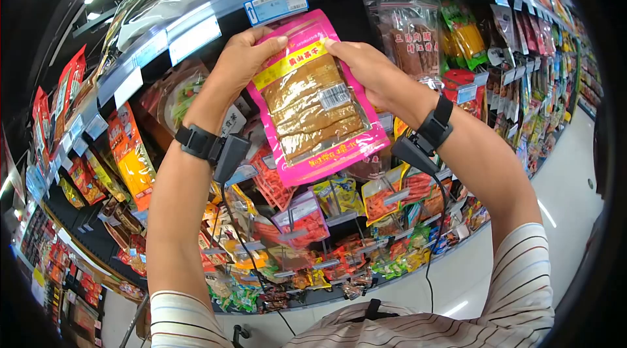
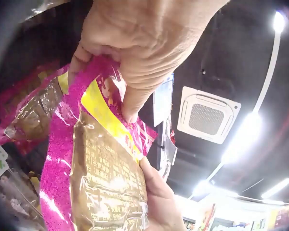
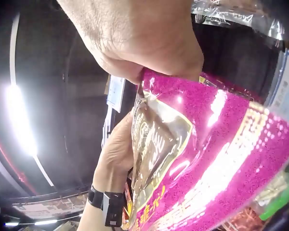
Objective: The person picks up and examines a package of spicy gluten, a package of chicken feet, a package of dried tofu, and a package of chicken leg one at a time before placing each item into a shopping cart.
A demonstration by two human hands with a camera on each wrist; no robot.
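Note:
Both hands hold up a flat pink food packet (image 1: pixel 313 109) in front of the shelves. Through its clear window show brown folded sheets, with a yellow band above and a white barcode sticker on the right. My left hand (image 1: pixel 245 57) pinches the top left corner, thumb on the front face. At the upper right edge my right hand (image 1: pixel 366 64) grips the packet, thumb on the front and its other fingers largely hidden behind. In the left wrist view the packet (image 2: pixel 108 178) is seen along its face, and the right wrist view shows its glossy pink side (image 3: pixel 207 139).
A shelf edge with price tags (image 1: pixel 275 5) runs just above the packet. Bagged snacks hang on hooks below, among them a red packet (image 1: pixel 304 217). A clear bag of brown food (image 1: pixel 416 41) hangs to the right. Tiled floor (image 1: pixel 562 171) lies at far right.

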